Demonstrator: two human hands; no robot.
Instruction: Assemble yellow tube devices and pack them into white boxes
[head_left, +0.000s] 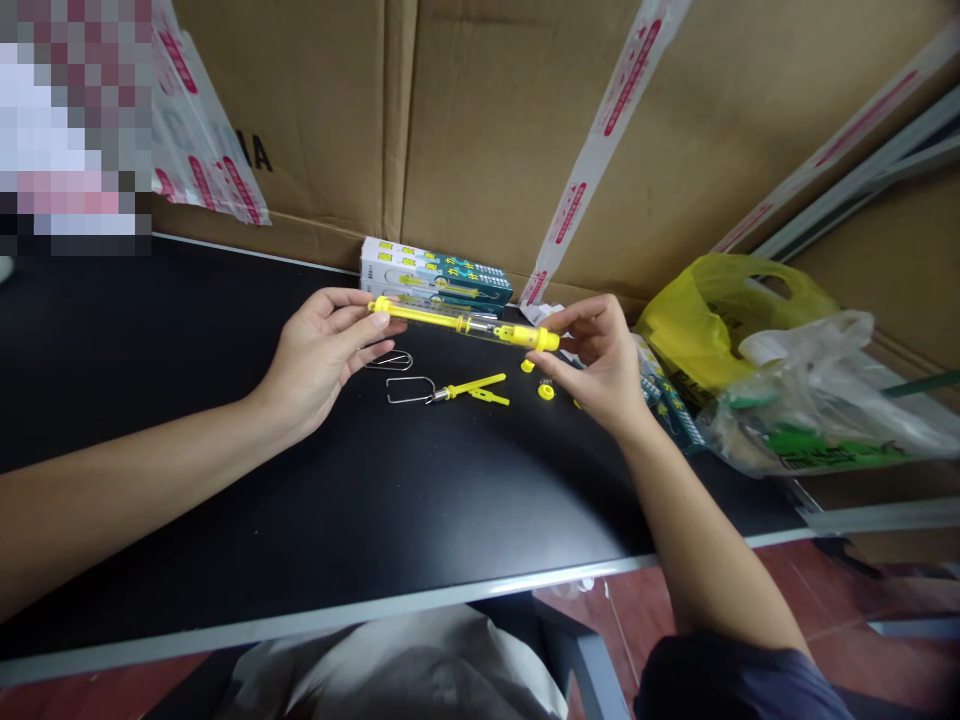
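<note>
A clear tube with yellow parts inside (431, 316) is held level above the black table. My left hand (319, 355) grips its left end between thumb and fingers. At the right, my right hand (600, 360) pinches the yellow end cap (550, 340). On the table below lie a metal wire hook (409, 392) joined to a yellow rod (480, 384), with a flat yellow piece (490, 397) beside it. Another wire loop (397, 360) is partly behind my left hand. Small yellow caps (546, 392) and a small spring sit near my right hand.
Printed boxes (435, 277) stand at the back against large cardboard (300, 110). Another printed box (671, 405) lies behind my right wrist. A yellow bag (686, 300) and a clear plastic bag (840, 400) are at the right. The table's front edge (420, 600) runs below.
</note>
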